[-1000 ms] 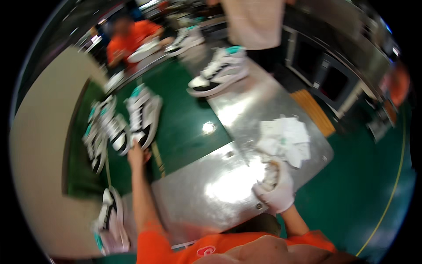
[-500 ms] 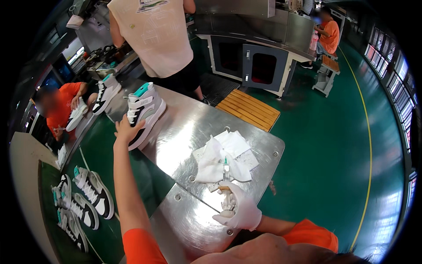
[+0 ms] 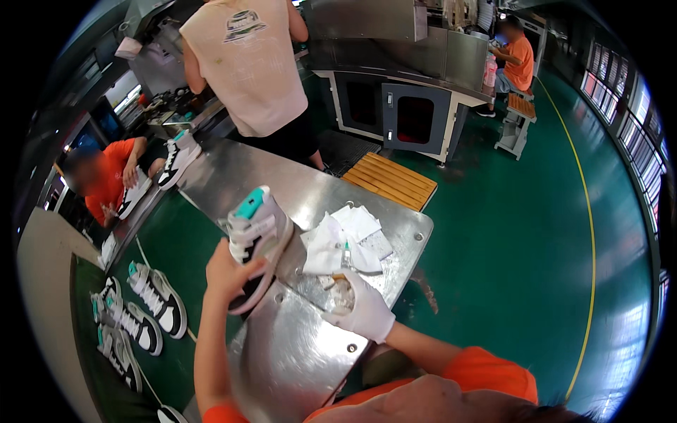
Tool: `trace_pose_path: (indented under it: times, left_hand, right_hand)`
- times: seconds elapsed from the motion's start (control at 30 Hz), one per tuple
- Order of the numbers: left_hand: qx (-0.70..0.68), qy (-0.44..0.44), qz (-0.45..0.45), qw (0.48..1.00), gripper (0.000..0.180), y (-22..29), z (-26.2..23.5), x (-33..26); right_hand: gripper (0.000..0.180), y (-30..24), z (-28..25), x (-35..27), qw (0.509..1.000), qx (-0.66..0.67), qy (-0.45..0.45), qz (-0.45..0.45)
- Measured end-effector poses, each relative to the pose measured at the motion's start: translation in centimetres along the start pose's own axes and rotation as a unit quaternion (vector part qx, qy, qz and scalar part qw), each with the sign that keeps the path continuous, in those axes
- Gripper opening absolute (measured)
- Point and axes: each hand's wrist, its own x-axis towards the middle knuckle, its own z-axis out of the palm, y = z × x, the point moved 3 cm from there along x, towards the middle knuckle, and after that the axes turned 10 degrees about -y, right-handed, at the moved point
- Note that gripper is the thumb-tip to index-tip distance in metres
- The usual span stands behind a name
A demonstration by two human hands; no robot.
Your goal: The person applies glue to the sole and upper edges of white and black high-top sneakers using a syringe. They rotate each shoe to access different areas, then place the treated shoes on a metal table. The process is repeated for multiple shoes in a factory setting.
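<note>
My bare left hand (image 3: 229,275) is closed round the front part of a high-top sneaker (image 3: 271,233) in white, grey and black with a teal collar lining. The sneaker is tilted, its toe towards me, over the metal table. To the right, my right hand (image 3: 363,310), in a white glove, curls round a pale, lumpy thing (image 3: 343,296) that I cannot make out. Just beyond its fingers is a small clear bottle (image 3: 345,259) with a green tip, in front of white cloths (image 3: 356,222).
Several matching sneakers (image 3: 137,328) stand on the green surface at the left, and another sneaker (image 3: 180,158) stands farther back. The metal table's (image 3: 317,187) right edge borders the green floor. A person (image 3: 247,70) stands beyond it; others sit at the left and far right.
My left hand has brought the sneaker nearer to me and to the right, its toe end now lower. The view has shifted slightly; my right hand stays by the cloths.
</note>
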Motion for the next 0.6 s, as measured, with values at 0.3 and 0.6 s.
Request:
trace_pose_path:
  times: [0.3,0.6]
  left_hand:
    - [0.065,0.127,-0.277,0.95,0.063,1.0,-1.9,-25.6]
    - [-0.008,0.2,-0.297,0.934,0.081,5.9,1.0,-30.5]
  right_hand:
    - [0.078,-1.3,0.2,0.1,0.999,0.004,-0.04,0.033]
    - [0.069,-2.6,-1.9,-3.2,0.985,-0.012,-0.171,0.012]
